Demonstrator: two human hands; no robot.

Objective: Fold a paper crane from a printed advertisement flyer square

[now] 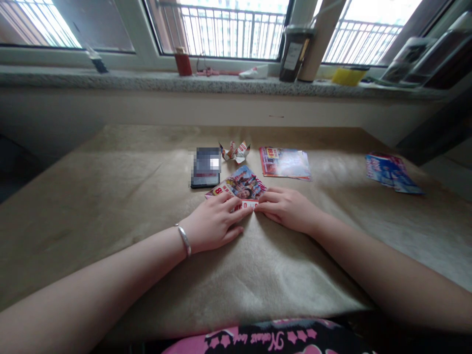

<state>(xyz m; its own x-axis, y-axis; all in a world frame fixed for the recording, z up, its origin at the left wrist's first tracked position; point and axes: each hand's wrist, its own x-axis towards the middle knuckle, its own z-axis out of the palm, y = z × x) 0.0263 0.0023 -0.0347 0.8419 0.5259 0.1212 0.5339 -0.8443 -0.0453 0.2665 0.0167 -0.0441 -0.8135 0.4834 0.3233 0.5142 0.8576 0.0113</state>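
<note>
A printed sheet of colourful paper (pixel 246 183) lies turned cornerwise on the table in front of me, with a small part at its near edge folded over to show white and red print. My left hand (pixel 217 219) rests flat on its near left side, fingers stretched out, a silver bracelet at the wrist. On the near right edge my right hand (pixel 285 206) presses with its fingertips, fingers held together and extended. The two hands almost meet at the near edge of the paper. Their fingers cover part of its lower edge.
Beyond the paper are a dark phone (pixel 206 167), a folded paper piece (pixel 236 151) and a stack of printed sheets (pixel 285 162). More blue and red sheets (pixel 393 172) lie far right on the table (pixel 121 196). Behind it runs a stone windowsill (pixel 140 83) holding a dark container (pixel 295 54).
</note>
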